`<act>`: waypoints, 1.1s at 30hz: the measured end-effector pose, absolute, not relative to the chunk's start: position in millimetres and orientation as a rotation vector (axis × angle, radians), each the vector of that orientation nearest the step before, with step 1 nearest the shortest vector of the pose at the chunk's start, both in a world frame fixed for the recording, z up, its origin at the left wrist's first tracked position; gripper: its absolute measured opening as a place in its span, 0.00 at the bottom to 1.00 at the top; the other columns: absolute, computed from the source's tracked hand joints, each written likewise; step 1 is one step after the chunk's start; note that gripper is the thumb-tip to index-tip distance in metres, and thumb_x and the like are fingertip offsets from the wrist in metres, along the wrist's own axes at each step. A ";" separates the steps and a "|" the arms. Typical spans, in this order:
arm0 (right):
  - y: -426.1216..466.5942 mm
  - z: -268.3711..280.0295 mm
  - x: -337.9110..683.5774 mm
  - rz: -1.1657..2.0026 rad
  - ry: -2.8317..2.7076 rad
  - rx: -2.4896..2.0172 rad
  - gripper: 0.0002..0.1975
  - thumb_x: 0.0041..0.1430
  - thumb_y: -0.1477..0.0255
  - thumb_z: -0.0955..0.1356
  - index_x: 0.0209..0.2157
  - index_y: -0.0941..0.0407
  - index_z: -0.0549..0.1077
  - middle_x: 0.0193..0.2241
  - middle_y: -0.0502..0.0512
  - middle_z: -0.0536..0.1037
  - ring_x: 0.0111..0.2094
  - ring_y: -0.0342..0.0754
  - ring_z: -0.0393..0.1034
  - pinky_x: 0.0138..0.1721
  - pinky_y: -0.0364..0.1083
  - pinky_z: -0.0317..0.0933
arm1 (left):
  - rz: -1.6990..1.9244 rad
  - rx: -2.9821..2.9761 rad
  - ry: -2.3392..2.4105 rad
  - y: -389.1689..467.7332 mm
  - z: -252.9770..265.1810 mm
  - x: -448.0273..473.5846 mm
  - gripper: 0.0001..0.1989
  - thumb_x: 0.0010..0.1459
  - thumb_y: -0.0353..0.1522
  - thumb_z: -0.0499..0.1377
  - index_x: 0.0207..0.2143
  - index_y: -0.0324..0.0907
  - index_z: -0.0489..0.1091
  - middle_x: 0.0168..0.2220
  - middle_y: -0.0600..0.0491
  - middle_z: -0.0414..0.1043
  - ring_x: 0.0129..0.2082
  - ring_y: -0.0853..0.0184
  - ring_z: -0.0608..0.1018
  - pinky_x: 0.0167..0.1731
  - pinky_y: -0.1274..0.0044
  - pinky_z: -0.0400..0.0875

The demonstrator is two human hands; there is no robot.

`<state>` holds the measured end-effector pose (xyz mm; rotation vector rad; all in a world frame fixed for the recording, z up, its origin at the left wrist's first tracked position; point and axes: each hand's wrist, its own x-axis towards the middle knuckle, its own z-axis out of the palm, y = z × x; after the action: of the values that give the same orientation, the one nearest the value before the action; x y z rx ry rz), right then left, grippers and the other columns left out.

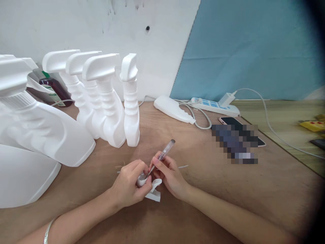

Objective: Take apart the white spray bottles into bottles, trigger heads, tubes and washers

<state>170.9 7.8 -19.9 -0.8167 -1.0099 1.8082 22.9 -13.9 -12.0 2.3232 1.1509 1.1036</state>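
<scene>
My left hand [129, 183] is closed around a white trigger spray head [154, 195], whose trigger end sticks out below the fingers. In my right hand [172, 176], thumb and fingers pinch a small screwdriver [166, 149] with a clear handle. Its thin metal shaft points down and left, with the tip at the spray head beside my left fingertips. Whether the tip sits inside a part or only touches it is hidden. A thin pale tube [183, 166] shows just right of my right hand.
White spray bottles with trigger tops [131, 112] stand at the back left, with larger ones [50, 132] nearer left. Behind them is a dark bottle [54, 88]. One white bottle [172, 109] lies near a power strip [215, 106]. A phone [230, 122] is at right.
</scene>
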 end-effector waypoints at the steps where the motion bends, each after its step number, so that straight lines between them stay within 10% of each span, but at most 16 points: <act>1: 7.9 -20.1 170.9 1.800 -1.021 -0.819 0.12 0.52 0.65 0.66 0.24 0.57 0.63 0.19 0.45 0.68 0.16 0.34 0.56 0.16 0.35 0.53 | 1.104 2.319 1.156 -13.9 -12.0 22.9 0.05 0.49 0.25 0.52 0.25 0.40 0.56 0.21 0.58 0.58 0.20 0.75 0.61 0.20 0.82 0.56; 33: 6.9 -17.9 172.2 1.809 -0.949 -0.830 0.12 0.48 0.66 0.69 0.24 0.57 0.63 0.25 0.49 0.75 0.15 0.35 0.61 0.15 0.36 0.58 | 1.099 2.093 1.311 -10.0 -9.5 22.5 0.09 0.49 0.28 0.52 0.20 0.40 0.54 0.18 0.59 0.54 0.18 0.76 0.59 0.18 0.83 0.53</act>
<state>172.2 6.9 -17.9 -0.8300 -0.9495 1.8089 22.5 -10.0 -9.5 2.0934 1.3113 1.0985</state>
